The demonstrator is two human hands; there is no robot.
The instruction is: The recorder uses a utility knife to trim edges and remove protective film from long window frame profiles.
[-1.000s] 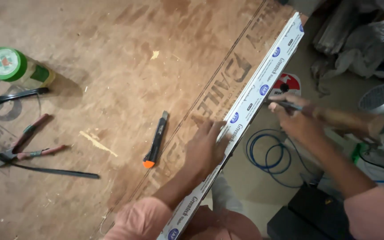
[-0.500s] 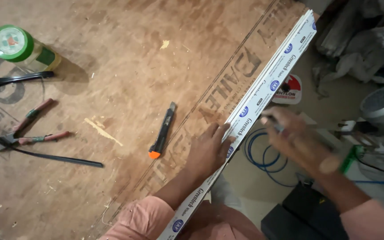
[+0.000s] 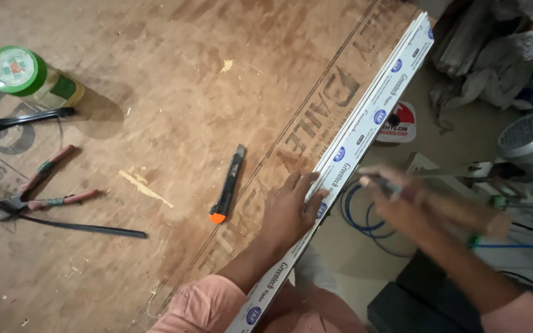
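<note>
The left hand [image 3: 288, 209] lies flat on the plywood tabletop [image 3: 174, 80], its fingers [image 3: 313, 194] spread and pressing against the near side of a long white plastic trunking strip [image 3: 365, 126] with blue round marks. That strip lies along the tabletop's right edge, running from the far upper right down toward the person's lap. The right hand [image 3: 402, 206] hovers just right of the strip, off the tabletop edge, and is blurred; it seems to grip a thin pen-like tool [image 3: 380, 183], though I cannot tell for sure what the tool is or how tightly the fingers close on it.

Judging progress: the strip looks whole, with no visible cut or marked line, so the work on it appears to be at the steadying stage, with any marking or cutting not yet done.

Left of the strip, near the left hand, lies a black utility knife [image 3: 228, 185] with an orange end, untouched. Further left of the strip lie red-handled pliers [image 3: 41, 191], a black cable [image 3: 63, 225] and a green-capped bottle [image 3: 32, 77]. A blue wire coil [image 3: 356, 216] sits on the floor just right of the strip.
</note>
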